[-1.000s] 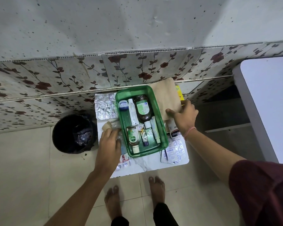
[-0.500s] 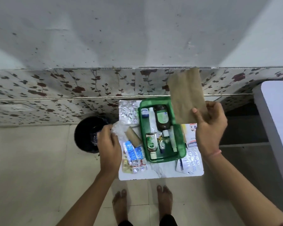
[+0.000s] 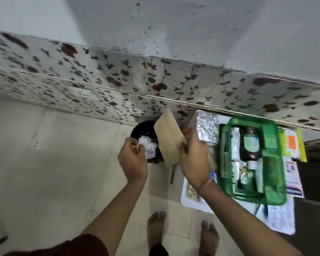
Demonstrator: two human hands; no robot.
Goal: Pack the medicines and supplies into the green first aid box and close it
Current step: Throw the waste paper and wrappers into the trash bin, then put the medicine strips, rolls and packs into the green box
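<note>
The green first aid box (image 3: 270, 183) lies open on a small white table (image 3: 189, 201) at the right, with a dark bottle (image 3: 250, 146) and several small tubes inside. Foil blister strips (image 3: 207, 126) lie behind it and leaflets (image 3: 292, 180) to its right. My left hand (image 3: 132, 159) pinches a crumpled white wrapper (image 3: 148, 147) over a black bin (image 3: 145, 133). My right hand (image 3: 194, 157) grips a brown paper bag (image 3: 169, 137), held beside the wrapper above the bin's right edge.
A flower-patterned wall strip (image 3: 155, 85) runs behind the table and bin. Pale floor tiles (image 3: 54, 163) spread to the left. My bare feet (image 3: 155, 231) stand in front of the table. A yellow-edged packet (image 3: 294, 145) lies at the table's far right.
Both hands swung left from the table to above the bin. The right hand carried the brown bag from over the box; the left hand brought the white wrapper. The view shifted left.
</note>
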